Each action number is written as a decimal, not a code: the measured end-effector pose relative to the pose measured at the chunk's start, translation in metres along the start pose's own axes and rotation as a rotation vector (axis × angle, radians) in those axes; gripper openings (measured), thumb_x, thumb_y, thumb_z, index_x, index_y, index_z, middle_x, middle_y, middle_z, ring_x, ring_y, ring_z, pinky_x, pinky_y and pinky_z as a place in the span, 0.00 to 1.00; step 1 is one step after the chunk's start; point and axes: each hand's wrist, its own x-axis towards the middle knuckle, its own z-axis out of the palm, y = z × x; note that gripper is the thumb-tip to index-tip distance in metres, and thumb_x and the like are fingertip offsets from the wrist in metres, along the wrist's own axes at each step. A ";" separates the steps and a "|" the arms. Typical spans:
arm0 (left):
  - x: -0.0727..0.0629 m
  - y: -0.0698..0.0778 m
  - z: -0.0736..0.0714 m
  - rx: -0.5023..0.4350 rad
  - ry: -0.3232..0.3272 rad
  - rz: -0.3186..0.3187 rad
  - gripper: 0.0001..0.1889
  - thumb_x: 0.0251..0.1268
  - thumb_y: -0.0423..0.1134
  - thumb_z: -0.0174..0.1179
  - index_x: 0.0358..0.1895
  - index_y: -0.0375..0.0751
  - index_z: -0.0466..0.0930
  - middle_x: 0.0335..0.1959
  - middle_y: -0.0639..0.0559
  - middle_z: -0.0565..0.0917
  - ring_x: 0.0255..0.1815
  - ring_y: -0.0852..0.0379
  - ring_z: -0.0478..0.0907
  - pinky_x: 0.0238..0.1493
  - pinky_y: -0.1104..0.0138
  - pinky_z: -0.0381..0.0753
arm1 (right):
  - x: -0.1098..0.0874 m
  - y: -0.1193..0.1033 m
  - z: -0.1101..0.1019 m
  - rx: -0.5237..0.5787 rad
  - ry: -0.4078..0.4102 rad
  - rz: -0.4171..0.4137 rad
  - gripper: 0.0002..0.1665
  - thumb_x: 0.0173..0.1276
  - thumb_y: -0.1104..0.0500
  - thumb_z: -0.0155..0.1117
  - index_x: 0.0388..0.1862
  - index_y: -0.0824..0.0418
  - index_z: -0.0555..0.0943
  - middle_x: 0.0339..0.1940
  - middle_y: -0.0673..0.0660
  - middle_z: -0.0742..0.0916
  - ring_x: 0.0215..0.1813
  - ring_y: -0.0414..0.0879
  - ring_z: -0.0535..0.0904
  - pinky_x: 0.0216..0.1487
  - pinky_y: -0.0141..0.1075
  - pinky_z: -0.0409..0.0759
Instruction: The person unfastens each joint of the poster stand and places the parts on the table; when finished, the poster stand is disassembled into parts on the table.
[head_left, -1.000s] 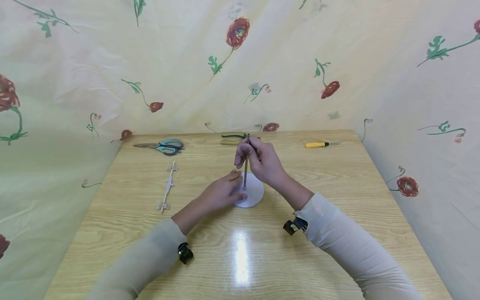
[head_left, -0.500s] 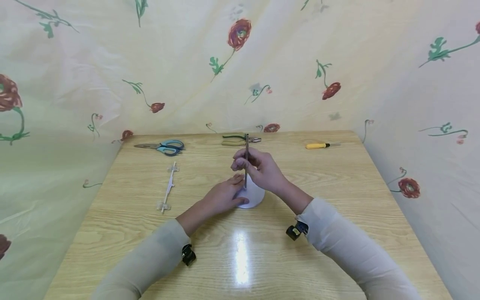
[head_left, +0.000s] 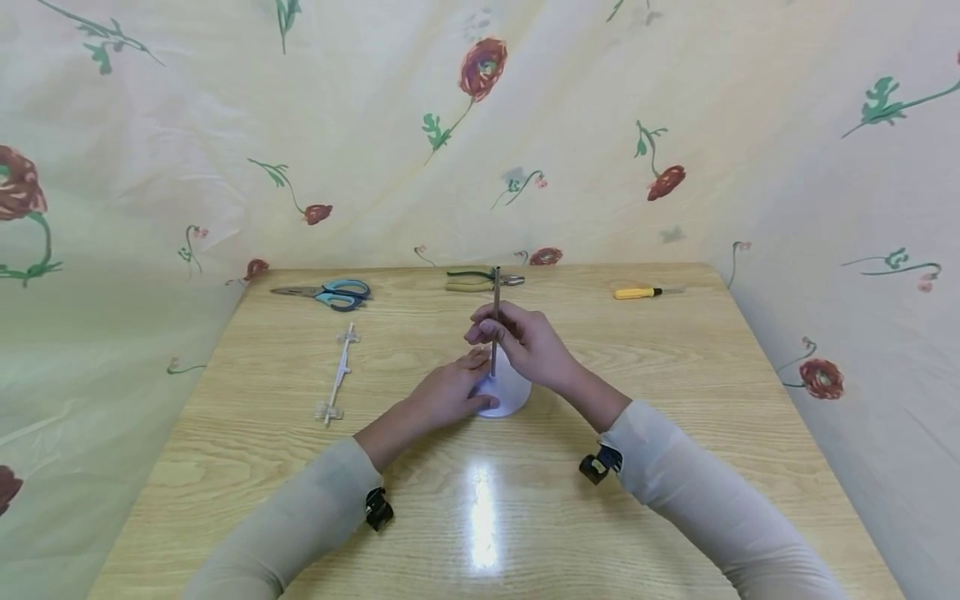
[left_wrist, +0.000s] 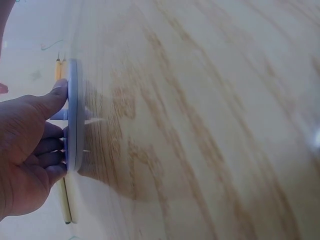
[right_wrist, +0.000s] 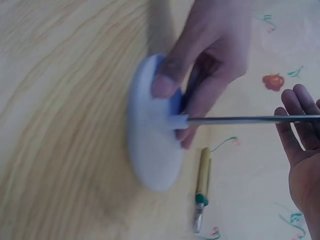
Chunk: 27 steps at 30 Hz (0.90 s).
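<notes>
A white round base lies flat on the wooden table. From the short socket at its centre rises a thin metal rod, nearly upright. My left hand rests on the left part of the base, thumb and fingers spread to either side of the socket and pressing on the disc. Above it my right hand holds the rod at mid-height between thumb and fingers. In the right wrist view that hand's thumb is hidden, and several fingers stretch out beside the rod.
Pliers lie behind the hands at the table's back edge. Blue-handled scissors are at back left, a yellow screwdriver at back right. A thin white bar with clear end pieces lies left of my left hand.
My right hand has slid lower along the rod, so more of the rod's top and the pliers show. My left hand has settled slightly right on the base.
</notes>
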 end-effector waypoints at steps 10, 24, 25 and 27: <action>0.002 -0.007 0.008 0.017 0.017 0.038 0.47 0.78 0.66 0.64 0.86 0.38 0.64 0.88 0.39 0.65 0.88 0.41 0.66 0.83 0.49 0.74 | 0.004 -0.009 0.000 0.049 0.010 0.011 0.13 0.90 0.67 0.51 0.52 0.69 0.84 0.42 0.63 0.95 0.47 0.52 0.94 0.57 0.39 0.92; 0.004 0.001 -0.001 -0.007 -0.043 -0.016 0.50 0.78 0.67 0.64 0.88 0.36 0.59 0.90 0.40 0.60 0.91 0.42 0.59 0.86 0.48 0.69 | 0.009 -0.013 0.001 0.048 0.028 -0.051 0.12 0.86 0.73 0.53 0.45 0.72 0.84 0.37 0.65 0.93 0.41 0.52 0.93 0.49 0.40 0.93; 0.004 0.001 0.000 0.000 -0.042 -0.018 0.50 0.78 0.66 0.64 0.87 0.35 0.60 0.89 0.38 0.60 0.91 0.40 0.59 0.86 0.46 0.68 | 0.009 -0.014 0.001 0.049 0.028 -0.052 0.12 0.86 0.73 0.53 0.45 0.72 0.84 0.36 0.65 0.93 0.41 0.50 0.93 0.49 0.39 0.93; 0.002 0.007 -0.006 0.018 -0.053 -0.025 0.48 0.79 0.65 0.63 0.86 0.33 0.61 0.89 0.37 0.62 0.90 0.38 0.61 0.85 0.45 0.70 | 0.012 -0.020 -0.001 0.069 0.050 -0.062 0.12 0.86 0.74 0.52 0.44 0.73 0.84 0.36 0.65 0.93 0.40 0.44 0.92 0.49 0.37 0.93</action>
